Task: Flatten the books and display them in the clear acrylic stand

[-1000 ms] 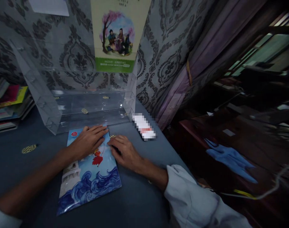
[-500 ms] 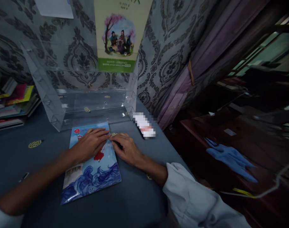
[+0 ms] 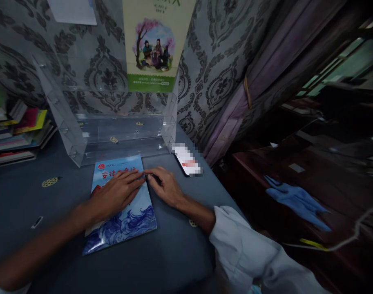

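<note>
A paperback book (image 3: 134,222) with a light blue cover, red title characters and dark blue waves lies on the grey-blue tabletop. Flat across its upper cover rests my left hand (image 3: 120,190), fingers stretched out toward the right edge and hiding part of the picture. My right hand (image 3: 166,185) is at the book's upper right edge, with bent fingers and the thumb drawn together on that edge, close to the left fingertips. Just beyond the right hand lies a phone (image 3: 188,161) with a lit, blurred-out screen.
Behind the book stands a clear acrylic rack (image 3: 63,126), with a cream and green illustrated book (image 3: 155,53) upright at its top. Books are stacked (image 3: 23,130) at the left. Past the table's right edge, a blue cloth (image 3: 296,200) lies on a dark red surface (image 3: 253,171).
My left hand has slid slightly down the cover, and more of the red title shows. The book lies slightly farther right and up in view. My right hand stays at the edge.
</note>
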A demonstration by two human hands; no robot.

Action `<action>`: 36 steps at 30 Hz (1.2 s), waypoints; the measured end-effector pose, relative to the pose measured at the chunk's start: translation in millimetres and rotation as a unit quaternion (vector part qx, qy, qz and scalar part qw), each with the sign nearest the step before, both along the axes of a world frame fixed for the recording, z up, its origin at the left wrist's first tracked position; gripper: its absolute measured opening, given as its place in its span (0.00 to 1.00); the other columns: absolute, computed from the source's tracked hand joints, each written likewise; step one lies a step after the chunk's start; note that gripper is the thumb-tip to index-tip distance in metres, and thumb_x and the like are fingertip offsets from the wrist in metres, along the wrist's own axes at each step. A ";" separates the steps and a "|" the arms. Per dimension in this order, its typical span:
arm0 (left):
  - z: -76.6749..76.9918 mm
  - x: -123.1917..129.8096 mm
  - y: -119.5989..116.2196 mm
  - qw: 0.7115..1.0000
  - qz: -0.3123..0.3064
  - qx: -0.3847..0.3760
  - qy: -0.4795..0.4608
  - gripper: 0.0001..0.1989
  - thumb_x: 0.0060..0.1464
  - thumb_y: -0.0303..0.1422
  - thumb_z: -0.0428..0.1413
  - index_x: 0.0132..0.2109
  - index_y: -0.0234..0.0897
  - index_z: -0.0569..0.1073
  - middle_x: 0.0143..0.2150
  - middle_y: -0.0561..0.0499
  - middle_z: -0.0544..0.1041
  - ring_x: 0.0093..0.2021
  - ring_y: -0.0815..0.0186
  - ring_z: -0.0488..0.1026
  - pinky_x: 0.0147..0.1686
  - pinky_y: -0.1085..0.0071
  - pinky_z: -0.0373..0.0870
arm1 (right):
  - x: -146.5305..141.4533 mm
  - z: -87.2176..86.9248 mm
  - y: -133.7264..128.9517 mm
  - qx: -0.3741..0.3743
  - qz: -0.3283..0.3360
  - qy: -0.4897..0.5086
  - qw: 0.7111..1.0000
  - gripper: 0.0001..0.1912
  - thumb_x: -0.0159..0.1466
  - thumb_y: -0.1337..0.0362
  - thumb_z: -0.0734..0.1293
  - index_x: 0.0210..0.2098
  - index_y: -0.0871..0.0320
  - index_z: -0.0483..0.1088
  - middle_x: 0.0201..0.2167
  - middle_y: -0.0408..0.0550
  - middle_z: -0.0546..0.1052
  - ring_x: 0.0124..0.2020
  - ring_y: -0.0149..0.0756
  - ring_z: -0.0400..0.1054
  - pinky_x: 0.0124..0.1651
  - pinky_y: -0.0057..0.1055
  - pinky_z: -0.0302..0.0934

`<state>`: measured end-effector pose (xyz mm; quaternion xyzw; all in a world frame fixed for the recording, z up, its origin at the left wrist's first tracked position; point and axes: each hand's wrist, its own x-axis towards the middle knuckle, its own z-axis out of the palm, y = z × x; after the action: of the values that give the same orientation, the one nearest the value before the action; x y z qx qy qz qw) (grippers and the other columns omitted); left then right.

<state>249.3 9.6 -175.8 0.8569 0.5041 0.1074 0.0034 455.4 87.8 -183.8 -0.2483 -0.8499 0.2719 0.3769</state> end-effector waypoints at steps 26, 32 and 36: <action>-0.6 40.4 -80.2 0.992 -0.120 0.043 -0.009 0.20 0.67 0.30 0.50 0.65 0.40 0.68 0.64 0.47 0.73 0.66 0.56 0.66 0.64 0.56 0.61 | -0.7 -1.7 0.6 -0.009 0.014 -0.050 0.999 0.13 0.68 0.69 0.63 0.48 0.57 0.76 0.42 0.51 0.81 0.44 0.40 0.74 0.51 0.40 0.69; 1.5 35.6 -76.7 0.990 -0.139 0.031 -0.007 0.21 0.67 0.26 0.48 0.65 0.39 0.67 0.65 0.48 0.72 0.67 0.55 0.64 0.63 0.55 0.60 | 0.1 -2.4 1.7 -0.001 0.013 -0.058 0.998 0.13 0.69 0.68 0.62 0.48 0.56 0.76 0.42 0.51 0.81 0.45 0.40 0.74 0.51 0.40 0.70; 4.8 35.7 -76.2 0.990 -0.139 0.018 -0.009 0.21 0.69 0.27 0.46 0.66 0.39 0.65 0.65 0.47 0.72 0.67 0.55 0.64 0.63 0.55 0.60 | 0.4 -5.5 2.0 0.057 0.034 -0.058 0.996 0.13 0.69 0.67 0.61 0.49 0.56 0.75 0.44 0.52 0.81 0.48 0.43 0.74 0.52 0.43 0.69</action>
<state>284.9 -66.5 -171.0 0.9178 0.3777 0.1223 0.0073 455.8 89.8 -189.3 -0.2127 -0.8925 0.2211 0.3306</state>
